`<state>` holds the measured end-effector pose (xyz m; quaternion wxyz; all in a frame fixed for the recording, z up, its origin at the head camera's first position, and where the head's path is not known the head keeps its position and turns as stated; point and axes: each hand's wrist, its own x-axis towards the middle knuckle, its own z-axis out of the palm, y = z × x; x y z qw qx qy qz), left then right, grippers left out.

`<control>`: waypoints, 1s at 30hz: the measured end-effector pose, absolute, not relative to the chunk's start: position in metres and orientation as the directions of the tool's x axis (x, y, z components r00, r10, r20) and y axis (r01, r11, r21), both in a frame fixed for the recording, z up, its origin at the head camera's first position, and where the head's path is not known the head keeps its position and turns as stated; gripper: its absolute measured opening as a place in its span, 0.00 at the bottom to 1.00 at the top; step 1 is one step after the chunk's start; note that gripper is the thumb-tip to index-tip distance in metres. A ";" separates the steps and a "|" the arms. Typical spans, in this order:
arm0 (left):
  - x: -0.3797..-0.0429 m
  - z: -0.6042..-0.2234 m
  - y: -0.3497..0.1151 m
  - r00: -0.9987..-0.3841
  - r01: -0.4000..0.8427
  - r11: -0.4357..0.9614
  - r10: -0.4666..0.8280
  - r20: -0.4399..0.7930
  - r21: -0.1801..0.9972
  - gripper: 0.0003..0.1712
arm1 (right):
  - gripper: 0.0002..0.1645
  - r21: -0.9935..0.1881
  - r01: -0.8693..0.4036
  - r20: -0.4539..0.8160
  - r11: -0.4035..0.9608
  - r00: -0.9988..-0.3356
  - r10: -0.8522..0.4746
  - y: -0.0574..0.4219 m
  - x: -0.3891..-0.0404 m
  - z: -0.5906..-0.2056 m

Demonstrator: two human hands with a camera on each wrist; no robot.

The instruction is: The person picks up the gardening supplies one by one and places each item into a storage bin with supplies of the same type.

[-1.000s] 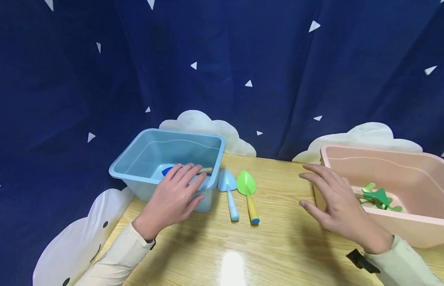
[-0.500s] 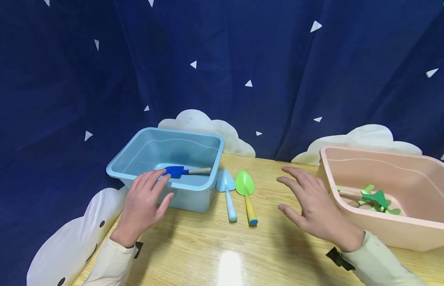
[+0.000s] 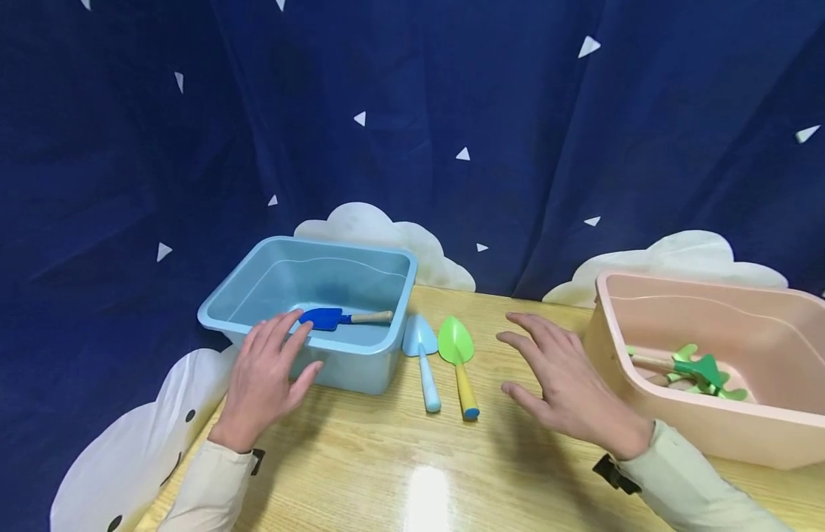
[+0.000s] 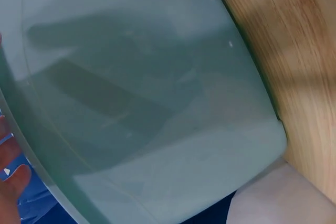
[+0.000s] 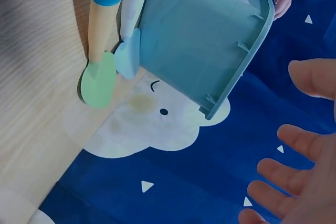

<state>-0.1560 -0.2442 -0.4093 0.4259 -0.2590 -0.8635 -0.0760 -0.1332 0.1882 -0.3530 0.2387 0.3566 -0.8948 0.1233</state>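
My left hand (image 3: 262, 377) hovers at the front left of a blue plastic bin (image 3: 359, 369), fingers spread near its rim and holding nothing. Inside that bin lies a dark blue shovel (image 3: 326, 318) with a wooden handle. My right hand (image 3: 572, 384) is in the air above the table, just left of a pink bin (image 3: 731, 421), its fingers apart and bare. Between the hands, side by side on the table, lie a light blue trowel (image 3: 429, 380) and a green trowel (image 3: 456, 341) with a yellow handle. The right wrist view shows both trowels (image 5: 100, 85) beside the blue bin.
The pink bin contains a green hand tool (image 3: 701, 368) with a wooden handle, on top of lighter green pronged pieces (image 3: 734, 394). Behind the wooden table (image 3: 359, 473) hangs a dark blue curtain (image 3: 412, 133) with white triangles and clouds.
My left hand has moved left and back from over the blue bin, uncovering the blue shovel. The right hand has drifted left, away from the pink bin. Both trowels stay put.
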 end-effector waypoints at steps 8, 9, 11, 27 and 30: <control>-0.163 -0.411 -0.252 -0.540 0.487 0.867 0.393 0.745 -0.105 0.35 | 0.36 -0.097 -0.697 0.488 0.711 -0.656 -0.576 0.183 -0.137 -0.357; -0.165 -0.412 -0.253 -0.540 0.486 0.868 0.393 0.744 -0.105 0.35 | 0.36 -0.107 -0.696 0.482 0.710 -0.661 -0.575 0.182 -0.137 -0.358; -0.168 -0.414 -0.256 -0.534 0.486 0.867 0.392 0.749 -0.107 0.35 | 0.36 -0.132 -0.694 0.469 0.707 -0.673 -0.572 0.180 -0.138 -0.360; -0.189 -0.431 -0.258 -0.445 0.515 0.856 0.317 0.838 -0.050 0.28 | 0.31 -0.298 -0.664 0.370 0.686 -0.743 -0.558 0.172 -0.150 -0.382; -0.189 -0.432 -0.259 -0.438 0.510 0.858 0.317 0.841 -0.058 0.28 | 0.30 -0.315 -0.660 0.366 0.682 -0.747 -0.555 0.171 -0.153 -0.385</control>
